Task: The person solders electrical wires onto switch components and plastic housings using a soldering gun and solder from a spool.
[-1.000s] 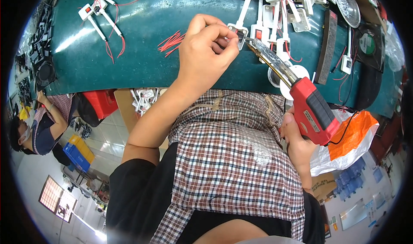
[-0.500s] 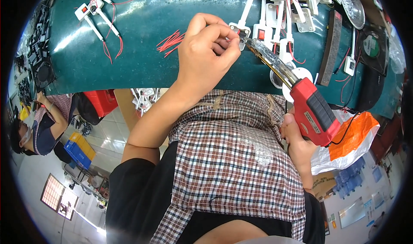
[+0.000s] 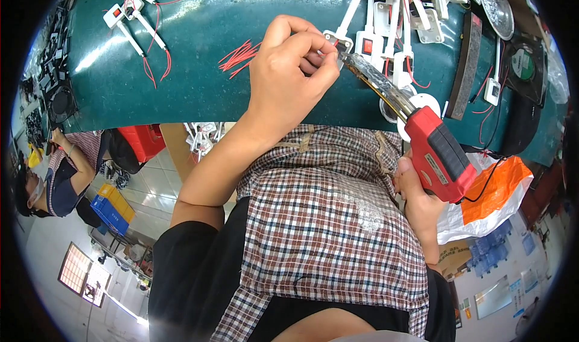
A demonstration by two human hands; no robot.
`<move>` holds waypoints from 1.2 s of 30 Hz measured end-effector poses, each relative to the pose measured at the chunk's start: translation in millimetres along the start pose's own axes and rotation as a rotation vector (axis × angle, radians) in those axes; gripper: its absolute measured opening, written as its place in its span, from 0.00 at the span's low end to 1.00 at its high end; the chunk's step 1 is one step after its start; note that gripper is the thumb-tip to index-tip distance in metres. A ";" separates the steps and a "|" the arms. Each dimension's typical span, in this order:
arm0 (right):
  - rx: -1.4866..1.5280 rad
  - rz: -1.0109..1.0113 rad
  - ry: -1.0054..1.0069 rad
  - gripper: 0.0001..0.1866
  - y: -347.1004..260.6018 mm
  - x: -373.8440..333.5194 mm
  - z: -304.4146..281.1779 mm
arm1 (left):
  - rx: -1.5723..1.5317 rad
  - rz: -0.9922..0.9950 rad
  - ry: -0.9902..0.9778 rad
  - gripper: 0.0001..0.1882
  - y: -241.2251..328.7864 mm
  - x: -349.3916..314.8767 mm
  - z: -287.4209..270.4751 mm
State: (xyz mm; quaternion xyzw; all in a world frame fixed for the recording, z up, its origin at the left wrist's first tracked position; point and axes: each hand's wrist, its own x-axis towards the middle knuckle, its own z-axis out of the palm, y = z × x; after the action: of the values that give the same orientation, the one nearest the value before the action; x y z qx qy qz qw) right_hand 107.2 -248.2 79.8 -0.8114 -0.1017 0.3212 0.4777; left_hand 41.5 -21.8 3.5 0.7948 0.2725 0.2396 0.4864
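Observation:
My left hand (image 3: 292, 71) is closed in a pinch at the near side of a white switch housing (image 3: 344, 40) with a white tube running up from it. A bit of red wire shows at the fingertips; the fingers hide the rest. My right hand (image 3: 420, 202) grips a red and black soldering gun (image 3: 443, 152). The gun's long metal tip points up and left, meeting the housing right beside my left fingertips. Short loose red wires (image 3: 240, 59) lie on the green table left of my left hand.
Several white switch pieces with tubes (image 3: 369, 43) crowd the table's far right. More such pieces (image 3: 116, 16) lie far left. A dark bar (image 3: 465, 68), a metal dish (image 3: 496, 9) and a small fan (image 3: 523, 65) stand at right. Another person (image 3: 66, 173) works at left.
The soldering gun and my right hand have shifted very slightly left. My left hand keeps its pinch at the housing, almost unmoved.

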 end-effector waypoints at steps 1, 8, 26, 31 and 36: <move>0.000 0.003 0.000 0.07 0.1 -0.1 -0.2 | -0.009 0.008 0.026 0.04 -0.9 -0.2 1.2; -0.017 0.023 0.039 0.09 -8.0 -3.0 0.4 | -0.014 -0.022 0.036 0.04 -1.7 -3.6 1.2; 0.226 0.016 0.169 0.07 -14.3 -2.5 -2.3 | 0.050 -0.181 -0.143 0.13 2.8 34.9 -4.0; 0.263 0.011 0.194 0.07 -12.1 -4.0 -5.8 | -0.105 -0.248 -0.138 0.15 -3.0 38.3 5.0; 0.273 -0.060 0.172 0.08 -8.5 -7.3 -8.7 | -0.320 -0.232 -0.015 0.11 -0.4 33.0 1.5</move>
State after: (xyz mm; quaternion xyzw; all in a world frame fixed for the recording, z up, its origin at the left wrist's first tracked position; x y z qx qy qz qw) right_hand 108.2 -253.4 93.0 -0.7599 -0.0402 0.2470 0.5999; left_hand 66.7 -0.6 6.3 0.6725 0.3170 0.2163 0.6329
